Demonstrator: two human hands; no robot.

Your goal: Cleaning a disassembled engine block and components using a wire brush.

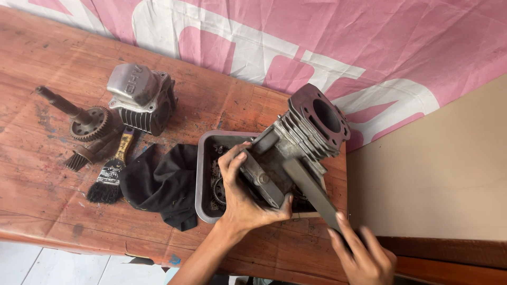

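Soft, even daylight fills the scene, bright without being harsh. Shadows are faint and short: a dim one lies under the black cloth and inside the grey tray. The wooden table shows a mild sheen but no hard glare. Focus is sharp across the middle; the right hand at the bottom edge looks slightly soft. Straight lines bend little toward the corners.

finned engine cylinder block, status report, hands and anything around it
Left hand grips grimy finned metal cylinder block over grey metal tray. Right hand holds flat grey blade against it. Black rag beside tray.
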